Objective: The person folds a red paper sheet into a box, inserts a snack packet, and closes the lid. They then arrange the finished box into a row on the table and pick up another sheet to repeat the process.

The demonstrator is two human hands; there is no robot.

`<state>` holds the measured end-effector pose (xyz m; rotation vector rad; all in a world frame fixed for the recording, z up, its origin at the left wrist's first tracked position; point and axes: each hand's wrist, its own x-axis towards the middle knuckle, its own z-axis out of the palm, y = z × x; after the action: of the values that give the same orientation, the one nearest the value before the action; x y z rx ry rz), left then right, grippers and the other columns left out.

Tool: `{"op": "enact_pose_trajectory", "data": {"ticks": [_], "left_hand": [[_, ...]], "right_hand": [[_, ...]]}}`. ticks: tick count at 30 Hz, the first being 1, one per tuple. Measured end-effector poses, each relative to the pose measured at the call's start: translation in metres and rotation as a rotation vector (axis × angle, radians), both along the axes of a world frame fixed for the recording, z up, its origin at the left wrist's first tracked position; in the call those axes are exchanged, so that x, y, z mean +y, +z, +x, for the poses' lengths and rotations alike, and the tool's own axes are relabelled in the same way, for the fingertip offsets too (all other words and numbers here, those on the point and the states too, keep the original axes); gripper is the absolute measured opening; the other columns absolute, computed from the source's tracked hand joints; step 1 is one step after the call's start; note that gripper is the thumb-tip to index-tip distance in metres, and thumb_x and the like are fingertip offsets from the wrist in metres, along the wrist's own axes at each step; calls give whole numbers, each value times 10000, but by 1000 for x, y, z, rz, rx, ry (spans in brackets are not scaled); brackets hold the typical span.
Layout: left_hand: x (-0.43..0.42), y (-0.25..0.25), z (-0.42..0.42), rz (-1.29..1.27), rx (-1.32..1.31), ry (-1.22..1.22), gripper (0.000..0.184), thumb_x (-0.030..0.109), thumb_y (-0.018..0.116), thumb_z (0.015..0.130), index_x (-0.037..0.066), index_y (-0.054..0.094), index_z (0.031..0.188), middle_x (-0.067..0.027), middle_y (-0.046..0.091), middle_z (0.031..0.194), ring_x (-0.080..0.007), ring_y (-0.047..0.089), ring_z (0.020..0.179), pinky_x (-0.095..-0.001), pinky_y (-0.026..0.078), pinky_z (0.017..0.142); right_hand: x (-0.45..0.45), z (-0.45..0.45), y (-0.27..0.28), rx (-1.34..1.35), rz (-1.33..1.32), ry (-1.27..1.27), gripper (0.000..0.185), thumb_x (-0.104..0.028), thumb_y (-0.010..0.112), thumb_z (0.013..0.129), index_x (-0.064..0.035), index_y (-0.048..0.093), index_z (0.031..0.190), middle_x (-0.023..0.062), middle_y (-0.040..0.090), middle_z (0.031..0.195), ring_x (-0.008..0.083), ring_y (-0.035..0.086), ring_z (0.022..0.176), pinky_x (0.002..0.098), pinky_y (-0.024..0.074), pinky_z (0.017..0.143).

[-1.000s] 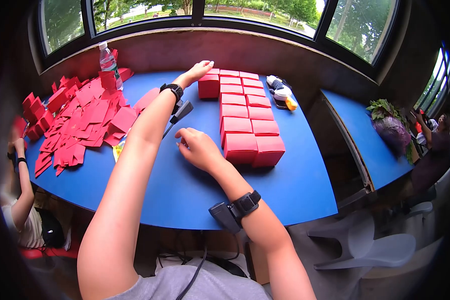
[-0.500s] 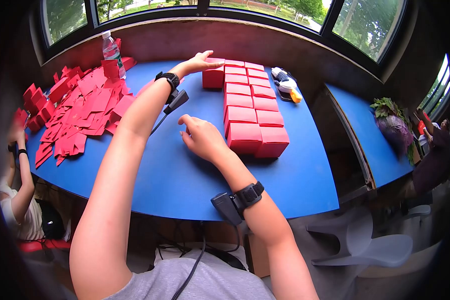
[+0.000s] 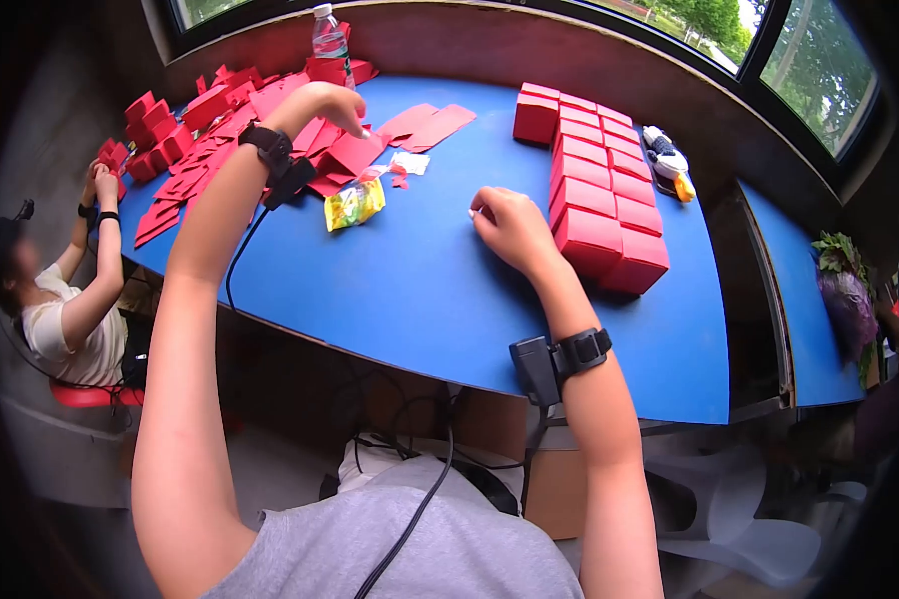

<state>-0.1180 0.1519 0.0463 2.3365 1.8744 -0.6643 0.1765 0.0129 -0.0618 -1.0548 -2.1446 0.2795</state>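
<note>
My left hand (image 3: 335, 106) is over the edge of a heap of flat, folded red card pieces (image 3: 210, 165), its fingers bent downward just above a red piece (image 3: 354, 152). I see nothing held in it. My right hand (image 3: 511, 228) hovers low over the blue table (image 3: 410, 299), left of the red boxes, with fingers loosely curled, a gap at the thumb, and nothing visible in it. Closed red card boxes (image 3: 609, 190) stand in two touching rows, with one more box (image 3: 536, 115) at the far left end.
A yellow snack packet (image 3: 355, 206) and white scrap (image 3: 410, 163) lie mid-table. A water bottle (image 3: 332, 45) stands behind the heap. A dark-and-white item with a yellow end (image 3: 669, 165) sits beyond the boxes. Another person (image 3: 60, 314) works at the left, near small red boxes (image 3: 155, 135).
My left hand has left the far-left box and moved left to the heap of red pieces. My view has turned left, and the snack packet now shows. The right hand stays near the boxes.
</note>
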Motion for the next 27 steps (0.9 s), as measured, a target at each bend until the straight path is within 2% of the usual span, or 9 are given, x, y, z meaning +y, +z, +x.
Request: {"op": "enact_pose_trajectory", "data": {"ticks": [4,8,14,16,18,22,24,26,27], "left_hand": [[-9,-28,-62,121,-116,142,749,563,681,712,-1,553,1187,-174,564,1214,-289,541,1121,-381,432,922],[-23,-48,-86,181,-531,52,493,404,706,772,6,609,1045,-149,627,1029,-241,605,953,-336,485,810],[-35,-66,-75,306,-670,-201,249,121,677,727,-1,612,934,-133,632,812,-225,622,752,-352,505,687],[-40,-75,-75,443,-617,-248,206,57,615,696,-5,617,892,-137,632,786,-239,627,713,-358,502,649],[-40,-81,-76,778,-499,-296,163,56,583,702,0,626,850,-136,635,758,-245,632,723,-350,497,637],[-47,-74,-82,865,-735,-26,172,77,601,704,7,641,856,-127,648,740,-217,648,683,-338,509,626],[-40,-69,-96,851,-772,-11,169,111,621,756,2,641,883,-104,665,777,-191,652,671,-322,522,622],[-39,-60,-104,633,-1342,399,156,107,611,801,-7,648,901,-99,672,825,-203,667,736,-317,544,643],[-40,-56,-108,641,-1414,414,123,94,599,831,-1,641,898,-82,665,856,-189,670,773,-300,553,642]], "right_hand": [[2,2,-2,38,-38,10,119,-85,611,790,25,597,833,164,618,767,275,605,685,354,474,635],[-2,1,4,7,-106,-15,117,-97,604,782,14,587,814,170,618,802,321,603,762,397,476,694],[-2,1,4,1,-90,-14,116,-101,603,784,9,588,818,164,618,796,318,601,750,400,474,687],[-3,3,3,-4,-67,-5,115,-103,602,788,7,589,820,162,620,798,315,602,738,397,475,680],[-3,3,5,-5,-115,-37,117,-106,602,790,6,589,822,161,621,801,316,603,728,394,475,670],[-4,3,6,-22,-96,-28,119,-105,603,790,9,592,823,160,622,804,314,607,731,392,476,669],[-4,3,6,-21,-96,-26,120,-106,604,790,10,592,821,161,622,805,317,607,736,393,476,670],[-4,3,5,-20,-98,-25,121,-106,604,790,11,592,819,162,622,806,319,607,740,393,477,671],[-4,3,5,-21,-92,-29,123,-107,603,790,12,591,817,163,621,806,322,606,742,394,477,671]]}}
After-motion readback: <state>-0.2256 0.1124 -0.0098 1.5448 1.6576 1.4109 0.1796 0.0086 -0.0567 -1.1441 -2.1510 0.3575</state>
